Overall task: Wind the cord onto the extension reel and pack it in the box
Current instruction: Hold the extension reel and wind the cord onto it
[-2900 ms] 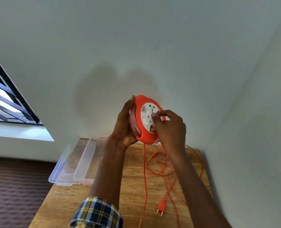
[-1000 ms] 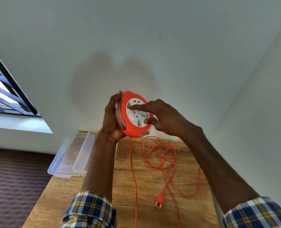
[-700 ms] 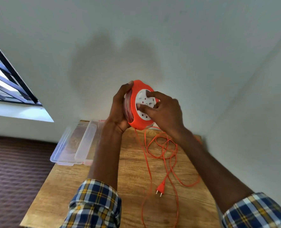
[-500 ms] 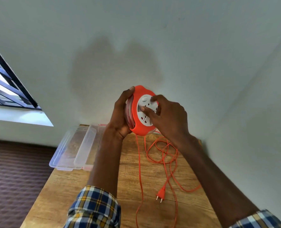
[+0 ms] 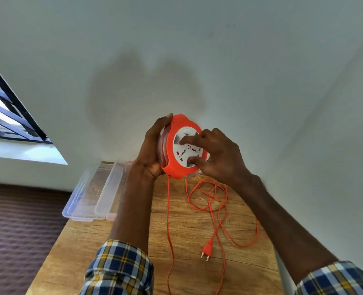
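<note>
I hold an orange extension reel (image 5: 172,165) with a white socket face up in the air over the table's far end. My left hand (image 5: 153,152) grips its back and rim. My right hand (image 5: 216,154) has fingers and thumb pressed on the white socket disc. An orange cord (image 5: 168,209) hangs down from the reel and lies in loose loops (image 5: 214,199) on the wood. Its orange two-pin plug (image 5: 206,251) rests on the table near the front.
A wooden table (image 5: 187,269) stands against a pale wall corner. A clear plastic box (image 5: 84,196) and its clear lid (image 5: 109,192) lie at the table's far left, overhanging the edge. A barred window (image 5: 6,116) is at the left. Brown patterned floor (image 5: 16,231) lies below.
My right hand has shifted around the socket disc, from the lower side to gripping it with fingers on top and thumb below. The loose cord loops on the table have shifted slightly.
</note>
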